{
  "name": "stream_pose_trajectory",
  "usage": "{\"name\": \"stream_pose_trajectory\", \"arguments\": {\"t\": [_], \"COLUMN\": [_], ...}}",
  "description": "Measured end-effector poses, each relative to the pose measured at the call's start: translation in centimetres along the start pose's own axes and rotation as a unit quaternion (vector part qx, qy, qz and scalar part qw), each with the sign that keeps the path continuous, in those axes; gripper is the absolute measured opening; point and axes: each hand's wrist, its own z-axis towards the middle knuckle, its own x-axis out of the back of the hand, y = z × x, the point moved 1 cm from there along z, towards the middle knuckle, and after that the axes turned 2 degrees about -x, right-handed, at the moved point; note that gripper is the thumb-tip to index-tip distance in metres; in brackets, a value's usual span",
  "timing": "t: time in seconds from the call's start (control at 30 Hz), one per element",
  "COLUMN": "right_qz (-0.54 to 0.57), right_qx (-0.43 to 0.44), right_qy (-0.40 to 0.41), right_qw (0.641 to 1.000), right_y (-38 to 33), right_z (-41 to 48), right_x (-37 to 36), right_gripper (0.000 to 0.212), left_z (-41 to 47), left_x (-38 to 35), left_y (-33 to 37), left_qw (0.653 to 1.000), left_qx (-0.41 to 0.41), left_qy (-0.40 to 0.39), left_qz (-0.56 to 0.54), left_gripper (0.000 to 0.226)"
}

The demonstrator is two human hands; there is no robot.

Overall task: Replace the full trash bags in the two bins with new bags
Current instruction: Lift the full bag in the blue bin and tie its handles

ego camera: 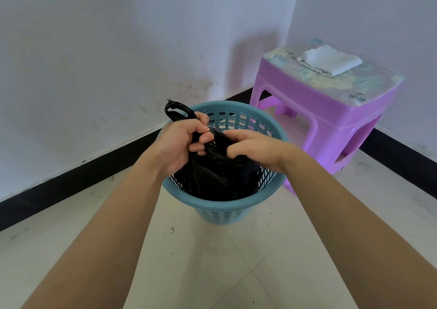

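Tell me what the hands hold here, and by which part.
The left hand and right hand both grip the black trash bag by its gathered top.

Looks like a bare corner of a home room. Told by scuffed white plastered walls [94,48] edged with a black skirting band [71,183], pale glossy floor tiles [212,273], and, at the far right corner of the floor, a low purple plastic stool [331,110] with a flower-printed top carrying a folded white cloth [331,59]. Just beside it on the floor, a small blue perforated plastic waste bin [227,208].
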Motion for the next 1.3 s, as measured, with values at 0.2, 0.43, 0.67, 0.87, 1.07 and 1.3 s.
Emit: {"name": "stream_pose_trajectory", "arguments": {"t": [0.2, 0.43, 0.67, 0.87, 1.07, 1.3], "right_qz": [-0.218, -0.184, -0.159, -0.138, 0.115, 0.513], "right_qx": [0.062, 0.005, -0.058, -0.081, 0.008, 0.188], "right_qy": [0.272, 0.169, 0.093, 0.108, 0.136, 0.228], "right_qw": [0.935, 0.968, 0.981, 0.981, 0.984, 0.806], "right_y": [0.2, -0.3, -0.1, 1.1, 0.8, -2.9], "right_z": [0.5, -0.9, -0.8, -0.1, 0.1, 0.7], "right_x": [2.0, 2.1, 1.3, 0.5, 0.9, -0.9], "right_gripper": [0.012, 0.017, 0.013, 0.024, 0.054, 0.028], "left_z": [0.4, 1.0, 1.9, 1.5, 1.1, 1.3], "left_x": [0.8, 0.7, 0.4, -0.6, -0.4, -2.0], "left_y": [-0.2, -0.3, -0.9, -0.7, -0.2, -0.3], "left_qw": [0.990, 0.975, 0.962, 0.943, 0.956, 0.969], "left_qx": [0.010, -0.028, -0.091, -0.119, -0.123, -0.098], "left_qy": [0.050, 0.187, 0.205, 0.188, 0.164, 0.144], "left_qz": [0.133, 0.120, -0.157, -0.249, -0.208, -0.174], "left_gripper": [0.020, 0.013, 0.024, 0.029, 0.025, 0.019]}}
